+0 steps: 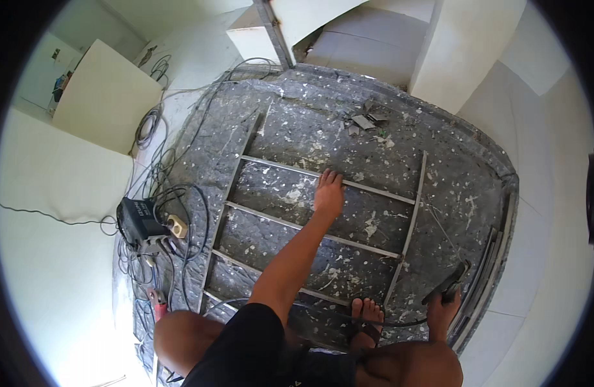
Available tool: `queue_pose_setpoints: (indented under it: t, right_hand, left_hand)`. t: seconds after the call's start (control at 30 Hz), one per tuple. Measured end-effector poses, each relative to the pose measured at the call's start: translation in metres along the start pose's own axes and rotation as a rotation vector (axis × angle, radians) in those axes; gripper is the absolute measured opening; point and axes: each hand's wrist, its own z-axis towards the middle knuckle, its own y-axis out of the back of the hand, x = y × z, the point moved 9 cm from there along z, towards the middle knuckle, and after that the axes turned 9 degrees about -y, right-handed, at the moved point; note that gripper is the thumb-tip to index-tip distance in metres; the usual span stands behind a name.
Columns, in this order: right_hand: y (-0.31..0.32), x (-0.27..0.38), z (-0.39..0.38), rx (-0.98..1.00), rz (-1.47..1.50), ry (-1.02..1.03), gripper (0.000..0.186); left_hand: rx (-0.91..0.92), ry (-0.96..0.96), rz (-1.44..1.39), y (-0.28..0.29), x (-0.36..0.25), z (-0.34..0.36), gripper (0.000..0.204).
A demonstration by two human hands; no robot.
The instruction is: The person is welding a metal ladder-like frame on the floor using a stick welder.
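A ladder-shaped metal frame [365, 242] with two long side bars and several crossbars lies flat on a dark, paint-spattered sheet. My left hand [329, 195] reaches to the middle of its far crossbar, fingers bent over the bar. At the lower right, outside the frame, my right hand [443, 314] is closed around a dark welding electrode holder [446, 284]. A thin welding rod [443, 229] sticks out of the holder toward the frame's right side bar, apart from it as far as I can see. The holder's dark cable [400, 323] runs left past my foot.
A small dark welding machine [139, 222] stands at left among tangled cables [156, 174], beside a yellowish socket block [176, 226] and a red-handled clamp [158, 304]. Metal scraps [363, 121] lie beyond the frame. Long metal bars [483, 284] lie along the right edge. A pillar [461, 55] rises behind.
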Motion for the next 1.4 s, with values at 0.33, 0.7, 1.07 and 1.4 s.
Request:
queue_pose_setpoints:
  t: [0.33,0.7,1.07,1.4]
  right_hand:
    - [-0.001,0.011,0.002,0.004,0.117,-0.034,0.021]
    - [0.000,0.014,0.006,-0.036,0.149,-0.116,0.021]
    - [0.007,0.003,0.006,-0.127,0.070,-0.101,0.022]
    - [0.006,-0.008,0.004,-0.110,0.159,-0.190,0.014]
  left_hand:
    - [-0.105,0.004,-0.002,0.004,0.005,-0.003,0.037]
    - [-0.054,0.057,-0.010,0.012,0.005,0.020,0.028]
    - [0.108,0.030,0.015,-0.038,0.000,0.130,0.023]
    - [0.173,0.024,0.252,-0.058,0.003,0.155,0.025]
